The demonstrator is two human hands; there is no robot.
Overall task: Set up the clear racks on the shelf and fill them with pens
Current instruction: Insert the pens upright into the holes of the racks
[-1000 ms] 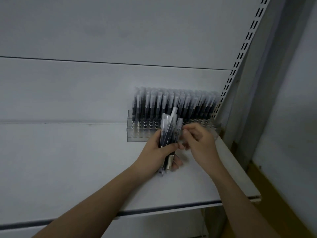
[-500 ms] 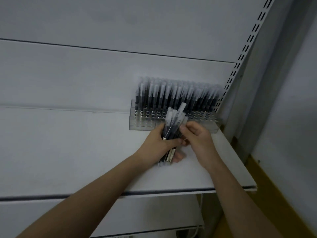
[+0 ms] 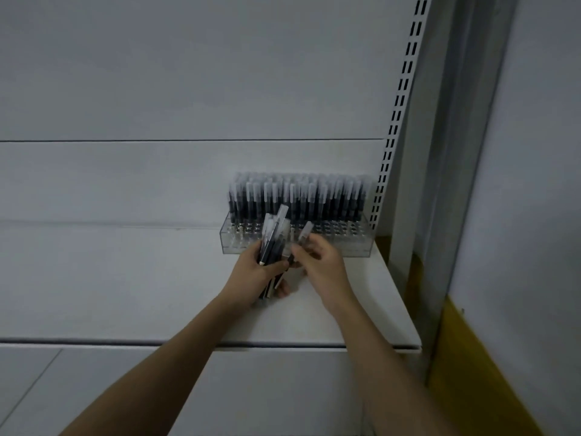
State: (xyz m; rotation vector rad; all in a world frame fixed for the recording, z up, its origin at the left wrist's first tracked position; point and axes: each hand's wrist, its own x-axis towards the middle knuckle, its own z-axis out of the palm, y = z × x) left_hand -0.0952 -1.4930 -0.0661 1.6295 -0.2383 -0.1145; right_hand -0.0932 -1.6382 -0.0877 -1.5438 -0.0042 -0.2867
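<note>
— While we are gripping the bundle of dark pens with frosted clear caps (image 3: 273, 243) in our left hand (image 3: 251, 275), which way are they pointing?

— We are holding them nearly upright, long axes running from the white shelf board (image 3: 125, 278) up toward the back panel, caps on top and leaning a little right. Our left fingers are curling fully round the bundle.

— And our right hand (image 3: 320, 265)?

— We are pinching a single dark pen with a clear cap (image 3: 302, 239) between thumb and fingertips, just beside the bundle. It is tilting cap-up toward the rack.

— Where is the rack sitting?

— We are seeing the clear plastic rectangular rack (image 3: 345, 247) resting at the shelf's back right corner, just behind both hands. Its back rows are holding standing capped pens (image 3: 298, 199), all vertical; its front holes are showing open.
</note>
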